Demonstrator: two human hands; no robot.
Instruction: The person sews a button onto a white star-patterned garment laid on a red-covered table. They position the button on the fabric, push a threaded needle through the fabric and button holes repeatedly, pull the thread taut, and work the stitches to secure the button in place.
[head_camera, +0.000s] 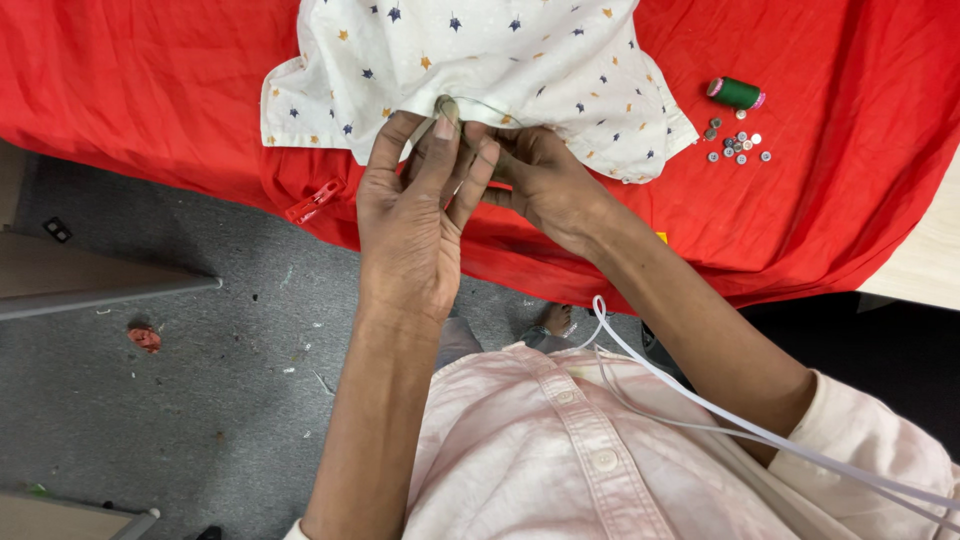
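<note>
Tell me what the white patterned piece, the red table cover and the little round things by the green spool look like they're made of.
The white patterned piece looks like thin matte woven cloth, probably cotton: it folds softly under the left hand and right hand. The red table cover seems a smooth fabric with a slight sheen, creasing loosely. The buttons by the green spool look like hard plastic, possibly metal; too small to tell.

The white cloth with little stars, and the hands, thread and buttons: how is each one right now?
white cloth: crumpled, edge pinched.
left hand: pinching the cloth edge.
right hand: gripping the cloth edge.
green thread spool: lying on its side.
buttons: loose, scattered.
red cloth: spread, wrinkled.
</note>
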